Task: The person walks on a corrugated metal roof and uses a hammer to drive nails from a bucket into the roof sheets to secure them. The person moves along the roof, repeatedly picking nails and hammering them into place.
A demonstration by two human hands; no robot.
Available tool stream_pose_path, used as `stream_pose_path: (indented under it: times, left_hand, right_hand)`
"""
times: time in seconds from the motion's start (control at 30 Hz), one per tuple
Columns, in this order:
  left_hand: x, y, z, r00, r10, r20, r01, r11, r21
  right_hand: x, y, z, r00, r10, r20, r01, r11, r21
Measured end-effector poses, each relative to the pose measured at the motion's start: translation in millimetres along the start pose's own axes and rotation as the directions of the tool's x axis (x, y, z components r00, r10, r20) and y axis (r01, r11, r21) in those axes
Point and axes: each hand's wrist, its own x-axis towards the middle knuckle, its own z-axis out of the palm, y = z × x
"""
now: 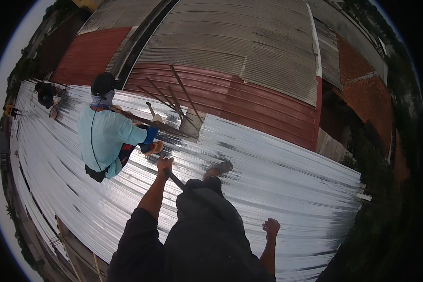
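Observation:
My left hand [164, 165] is wrapped round a dark, narrow bar [175, 179] that slants down toward my body. Its exact kind is hard to make out. Out to the right, my right hand [271, 226] hangs over the roof with fingers loosely curled and slightly apart; nothing shows in it. Beneath both hands lie shiny corrugated metal sheets [286, 164]. Just beyond my left hand, a co-worker in a light blue shirt [105, 136] bends forward. That person's gloved hand [153, 148] is low over the sheets, close to my left hand.
Several rusty bars [176, 101] stick up at a gap in the sheets. Red metal roofing [268, 110] and grey corrugated roofing [211, 42] lie beyond. My foot [219, 168] stands on the metal. Another person [45, 95] crouches far left. The roof edge [357, 202] drops away at right.

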Motion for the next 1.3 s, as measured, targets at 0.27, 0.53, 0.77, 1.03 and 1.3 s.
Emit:
stream_pose_path:
  times: [0.27, 0.53, 0.77, 1.03, 1.3]
  left_hand:
    - [30.7, 197.0, -15.5, 0.968, 0.069, -0.243, -0.167, 0.896, -0.411]
    - [83.4, 175.1, -12.3, 0.981, -0.063, -0.181, -0.068, 0.768, -0.637]
    - [159.4, 120.7, -58.8, 0.877, 0.475, -0.069, -0.319, 0.684, 0.656]
    - [148.8, 141.4, -42.6, 0.969, 0.247, -0.006, -0.227, 0.901, 0.369]
    - [138.7, 149.9, -27.4, 0.942, -0.249, 0.223, 0.314, 0.89, -0.33]
  right_hand:
    - [-65.6, 56.5, 9.6, 0.979, 0.136, -0.153, -0.134, 0.991, 0.022]
    - [-116.7, 92.6, 15.7, 0.919, 0.288, -0.269, -0.258, 0.956, 0.142]
    - [-113.3, 69.2, 41.8, 0.947, 0.241, -0.214, -0.23, 0.97, 0.079]
    - [-118.3, 31.7, 76.8, 0.93, 0.233, -0.285, -0.186, 0.965, 0.184]
    - [-102.4, 57.2, 61.1, 0.946, 0.22, -0.237, -0.209, 0.975, 0.069]
